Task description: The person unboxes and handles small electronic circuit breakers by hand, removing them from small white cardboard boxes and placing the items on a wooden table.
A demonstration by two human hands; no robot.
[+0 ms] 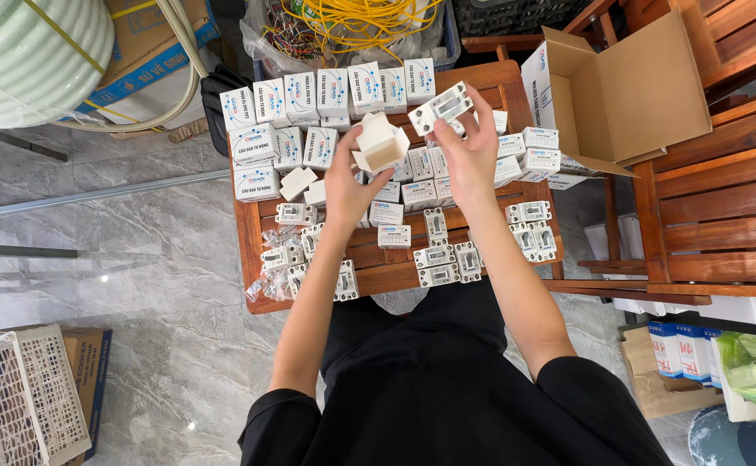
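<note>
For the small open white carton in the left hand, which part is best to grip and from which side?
Judging by this view, the closed lower body of the small white carton is the best part to grip, coming from below, on the person's side. Its open mouth and raised flap tilt toward the white device in the right hand, so the left hand, pinching opposite side walls, probably keeps the opening clear.

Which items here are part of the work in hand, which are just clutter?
In hand:
left hand holding open small white box
right hand holding white electrical device
loose devices, boxed units on wooden table

Lying about:
cardboard carton
yellow cable
white basket
</note>
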